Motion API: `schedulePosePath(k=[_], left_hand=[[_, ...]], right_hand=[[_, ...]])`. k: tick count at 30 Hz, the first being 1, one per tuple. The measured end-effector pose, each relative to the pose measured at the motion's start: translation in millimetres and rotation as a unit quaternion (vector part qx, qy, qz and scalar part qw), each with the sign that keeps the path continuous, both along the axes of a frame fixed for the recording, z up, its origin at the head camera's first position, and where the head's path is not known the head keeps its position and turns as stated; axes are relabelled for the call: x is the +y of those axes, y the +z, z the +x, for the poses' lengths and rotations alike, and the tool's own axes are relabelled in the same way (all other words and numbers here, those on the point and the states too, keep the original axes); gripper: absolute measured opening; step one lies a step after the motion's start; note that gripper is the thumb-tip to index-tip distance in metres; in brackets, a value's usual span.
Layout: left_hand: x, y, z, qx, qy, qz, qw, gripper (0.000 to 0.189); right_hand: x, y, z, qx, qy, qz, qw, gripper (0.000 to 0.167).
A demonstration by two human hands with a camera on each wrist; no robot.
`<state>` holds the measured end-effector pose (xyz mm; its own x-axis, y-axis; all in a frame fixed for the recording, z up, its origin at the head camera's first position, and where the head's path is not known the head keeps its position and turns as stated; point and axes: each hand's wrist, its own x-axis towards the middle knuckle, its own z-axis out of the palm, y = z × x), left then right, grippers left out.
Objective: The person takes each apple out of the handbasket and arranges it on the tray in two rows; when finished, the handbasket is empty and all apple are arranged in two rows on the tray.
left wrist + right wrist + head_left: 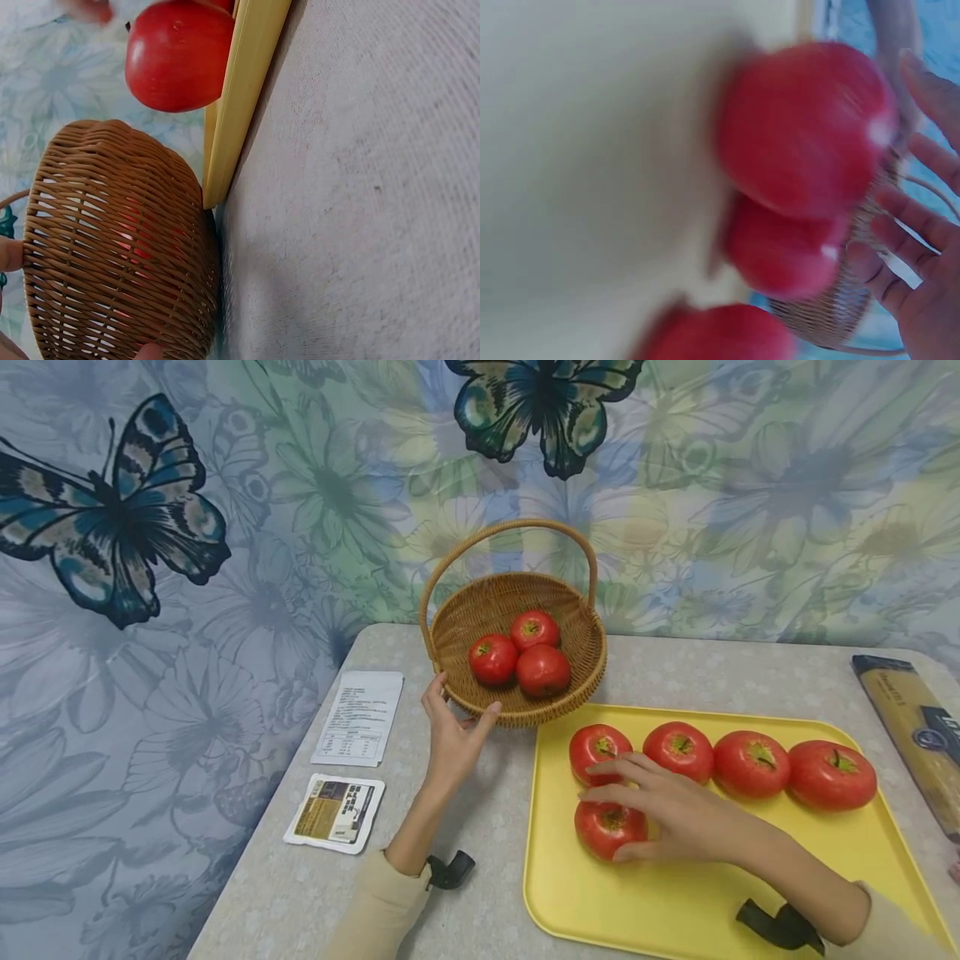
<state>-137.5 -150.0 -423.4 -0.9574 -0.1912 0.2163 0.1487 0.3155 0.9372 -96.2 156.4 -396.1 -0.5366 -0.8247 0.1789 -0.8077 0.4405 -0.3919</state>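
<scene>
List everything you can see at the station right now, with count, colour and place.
Basket: one, brown wicker, back of the table, tilted
Tray: one, yellow, right of centre
Apples in basket: three, red, clustered
Apples on tray: five, red, four along the back, one in front
Printed sheet: one, white, table's left side
Sachet: one, white and gold-brown, nearer than the sheet
Long packet: one, gold-brown and dark, far right
Table: one, pale grey, beneath everything
Butterflies: two large, dark blue, on the flowered backdrop
Wrist straps: two, black
Sleeves: two, cream
Left hand: one, on the basket's rim
Right hand: one, over the front apple
</scene>
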Motion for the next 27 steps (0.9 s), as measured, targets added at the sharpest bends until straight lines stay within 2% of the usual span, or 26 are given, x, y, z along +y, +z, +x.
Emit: schedulePosePath(k=[3,7,12,16,19,23,27], left_hand=[[-1.1,0.1,0.0,0.0,0.001,0.0,1.0,0.088],[-1.9,0.3,1.2,-0.005,0.002,0.001,1.0,0.088],[-1.2,0.2,1.3,-0.006,0.002,0.0,1.0,0.088],[0.1,1.4,0.0,0.001,0.001,0.002,1.0,0.088],[-0.1,1.5,-0.9,0.004,0.001,0.005,1.0,0.087],[-0.2,0.7,-1.5,0.002,-0.003,0.008,1.0,0.088],[-2.0,0.4,-1.5,0.0,-0.004,0.004,1.0,0.088]], right_hand=[[-7,23.4,-20.1,0.016,0.009,-0.023,0.9996,0.069],[-24,52.9,-60.4,0.007,0.033,-0.052,0.9981,0.068],[-57,69.7,-119.1,-0.023,0.04,-0.065,0.9968,0.067],[-89,70.1,-160.2,-0.063,0.025,-0.058,0.996,0.068],[-113,62.8,-183.0,-0.096,0.013,-0.035,0.9947,0.071],[-138,49.8,-199.9,-0.136,-0.001,0.006,0.9906,0.073],[-157,40.6,-208.2,-0.167,-0.019,0.03,0.9853,0.074]])
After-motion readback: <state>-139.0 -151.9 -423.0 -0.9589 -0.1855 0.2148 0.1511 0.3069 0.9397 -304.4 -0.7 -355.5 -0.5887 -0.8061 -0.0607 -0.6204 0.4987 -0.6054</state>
